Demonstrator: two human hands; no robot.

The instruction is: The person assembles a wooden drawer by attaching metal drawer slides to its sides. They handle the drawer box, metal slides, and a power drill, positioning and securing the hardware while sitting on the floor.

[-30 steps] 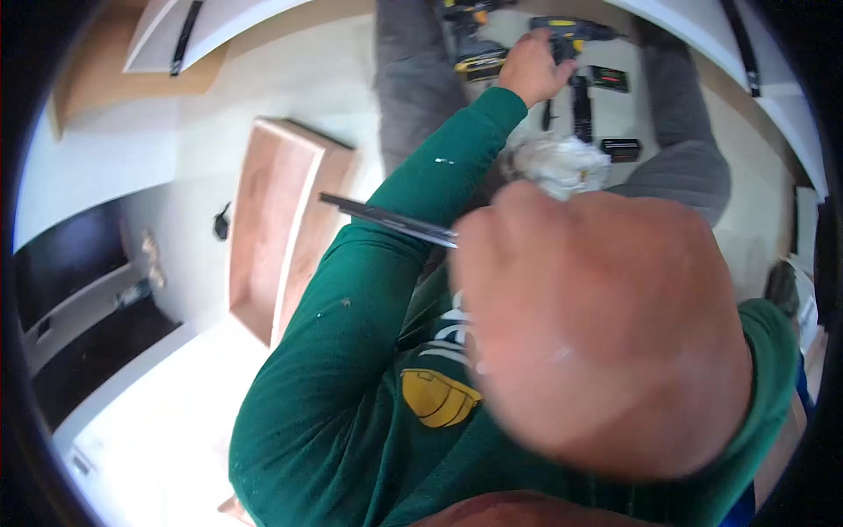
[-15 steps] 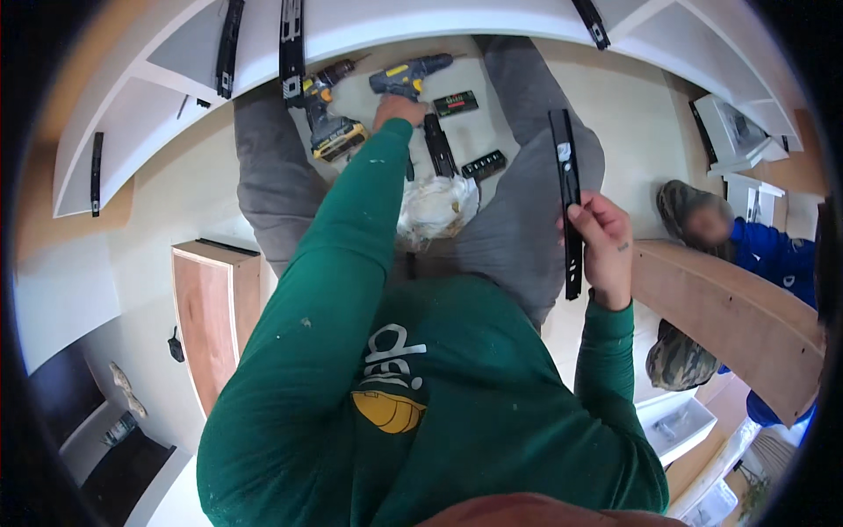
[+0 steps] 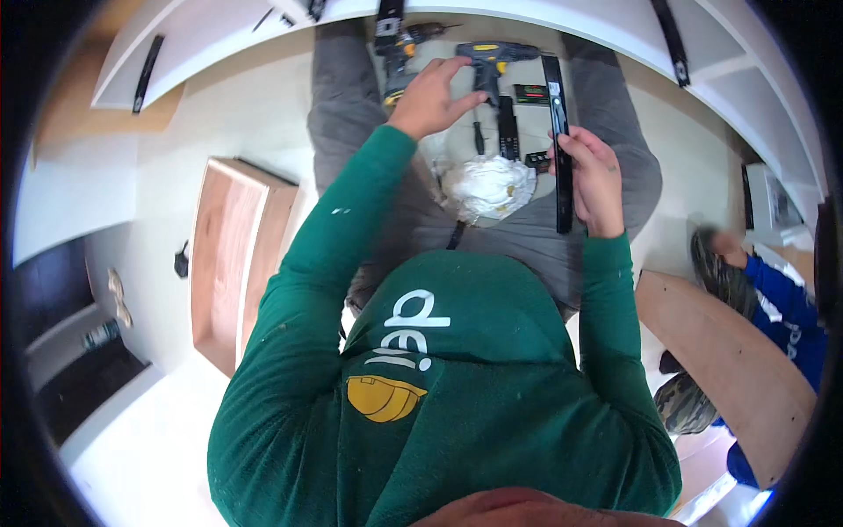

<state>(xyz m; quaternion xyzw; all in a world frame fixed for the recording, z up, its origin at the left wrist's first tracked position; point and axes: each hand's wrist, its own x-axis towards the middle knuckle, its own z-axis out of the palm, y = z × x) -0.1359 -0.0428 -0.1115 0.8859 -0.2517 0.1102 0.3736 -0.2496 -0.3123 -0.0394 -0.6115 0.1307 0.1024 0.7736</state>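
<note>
Seated on the floor, black rail in one hand, reaching for a drill with the other.

Head view: right hand (image 3: 597, 180) grips the long black rail (image 3: 560, 149) upright, just right of the white bag (image 3: 488, 186); left hand (image 3: 428, 97), fingers spread, hovers beside the yellow drill (image 3: 487, 60) beyond the bag. Held near its lower end, the rail could tip and slide out.

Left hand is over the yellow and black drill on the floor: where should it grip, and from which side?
Grip the drill by its dark handle, coming down from above with the left hand. It lies on its side, the handle pointing towards the person and the body running crosswise, so the handle looks the easiest part to close fingers around.
</note>
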